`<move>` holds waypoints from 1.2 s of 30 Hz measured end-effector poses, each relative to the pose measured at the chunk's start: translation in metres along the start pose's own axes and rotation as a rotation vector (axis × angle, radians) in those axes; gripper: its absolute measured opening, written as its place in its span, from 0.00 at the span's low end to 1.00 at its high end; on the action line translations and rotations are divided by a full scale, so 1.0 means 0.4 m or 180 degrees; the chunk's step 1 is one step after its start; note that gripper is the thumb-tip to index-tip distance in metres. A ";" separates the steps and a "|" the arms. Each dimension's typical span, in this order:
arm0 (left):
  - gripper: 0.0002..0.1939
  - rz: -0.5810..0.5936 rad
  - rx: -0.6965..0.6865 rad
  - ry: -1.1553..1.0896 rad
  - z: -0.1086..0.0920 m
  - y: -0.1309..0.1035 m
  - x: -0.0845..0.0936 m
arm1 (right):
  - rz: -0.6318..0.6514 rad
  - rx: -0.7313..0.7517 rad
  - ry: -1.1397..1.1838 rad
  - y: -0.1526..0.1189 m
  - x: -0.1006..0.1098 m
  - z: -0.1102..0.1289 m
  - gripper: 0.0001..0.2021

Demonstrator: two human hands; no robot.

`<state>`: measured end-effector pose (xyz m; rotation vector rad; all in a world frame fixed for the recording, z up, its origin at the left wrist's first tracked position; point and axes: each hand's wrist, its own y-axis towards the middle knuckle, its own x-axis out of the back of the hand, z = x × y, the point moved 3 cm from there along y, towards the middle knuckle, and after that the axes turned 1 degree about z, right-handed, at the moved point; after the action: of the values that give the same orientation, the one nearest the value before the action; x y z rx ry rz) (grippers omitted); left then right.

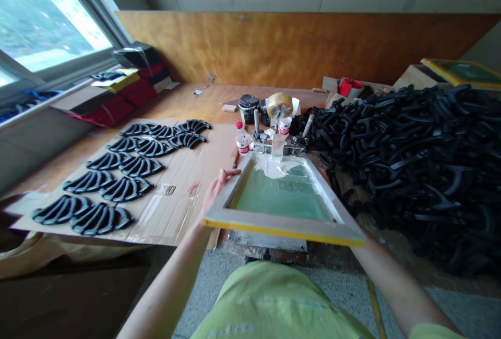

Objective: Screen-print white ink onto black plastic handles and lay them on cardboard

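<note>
A screen frame (274,220) with grey sides, a yellow lower edge and green mesh is tilted in front of me. White paste lies on the mesh near its far end. My left hand (219,186) grips the left side, thumb and fingers closed round it. At the right side my right hand (324,176) is mostly hidden by the frame, with only a bit of it showing past the edge. The far end of the frame meets a metal clamp (277,147). Below the near edge a metal plate (270,241) shows.
Curved black parts (131,189) lie in rows on cardboard (164,219) at the left. A big pile of black parts (422,156) covers the right. Behind the clamp stand a bottle (241,141), a dark tub (249,109) and a tape roll (279,105).
</note>
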<state>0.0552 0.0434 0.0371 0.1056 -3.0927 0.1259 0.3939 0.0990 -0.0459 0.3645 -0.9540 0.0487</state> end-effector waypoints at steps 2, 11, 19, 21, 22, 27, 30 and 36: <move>0.26 0.0197 0.0404 -0.0002 0.072 -0.035 0.010 | -0.0414 -0.0120 -0.0120 0.043 0.046 -0.008 0.17; 0.41 0.0196 0.0997 0.0018 0.329 -0.060 -0.011 | 0.0437 0.0580 -0.0954 0.240 -0.086 0.218 0.13; 0.38 0.0142 0.0938 0.0057 0.375 -0.054 0.006 | 0.1337 0.1802 -0.0623 0.053 -0.060 0.225 0.12; 0.38 0.0077 0.0959 0.0045 0.372 -0.056 0.006 | 0.1479 0.1916 -0.0461 0.050 -0.042 0.223 0.12; 0.38 0.0055 0.0963 0.0042 0.369 -0.057 0.006 | 0.1449 0.1843 -0.0435 0.058 -0.040 0.222 0.11; 0.39 0.0112 0.1011 -0.0021 0.349 -0.063 0.003 | 0.0923 0.1531 -0.0577 0.045 -0.074 0.224 0.13; 0.39 0.0132 0.1066 -0.0069 0.333 -0.067 -0.001 | 0.1030 0.1745 -0.0415 0.004 -0.082 0.229 0.13; 0.39 0.0162 0.1108 -0.0145 0.216 -0.086 0.005 | 0.0639 0.0988 -0.0394 0.158 -0.038 0.244 0.18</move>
<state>0.0521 0.0021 -0.0463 0.0411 -3.0845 0.6715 0.2956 0.1283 0.0108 0.5612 -1.1061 0.3639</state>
